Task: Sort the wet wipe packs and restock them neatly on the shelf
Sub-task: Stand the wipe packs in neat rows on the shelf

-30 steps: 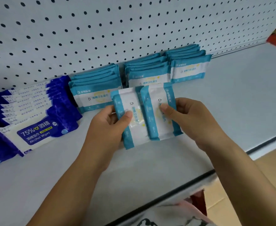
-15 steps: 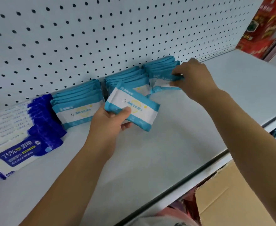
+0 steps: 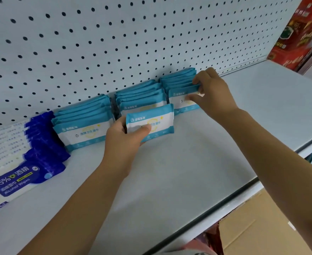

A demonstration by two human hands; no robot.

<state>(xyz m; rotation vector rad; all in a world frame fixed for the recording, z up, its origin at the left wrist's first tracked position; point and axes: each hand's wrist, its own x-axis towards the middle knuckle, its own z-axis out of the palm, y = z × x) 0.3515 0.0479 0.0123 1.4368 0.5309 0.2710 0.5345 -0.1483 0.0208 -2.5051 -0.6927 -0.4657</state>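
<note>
Since half a second ago, the flat teal-and-white plastic wet wipe pack [image 3: 151, 122] has gone from tilted to upright and now stands just in front of the middle row of matching packs [image 3: 142, 96]. The left hand [image 3: 124, 138] grasps its left end, thumb on the front. The right hand [image 3: 212, 92] still pinches the front pack of the right row [image 3: 181, 100], thumb on its face, fingers over its top. A third teal row [image 3: 85, 126] and dark blue alcohol wipe packs [image 3: 13, 177] line the pale grey shelf [image 3: 188, 172] to the left, against a white pegboard [image 3: 114, 43]. Red boxes [image 3: 299, 34] stand far right.
</note>
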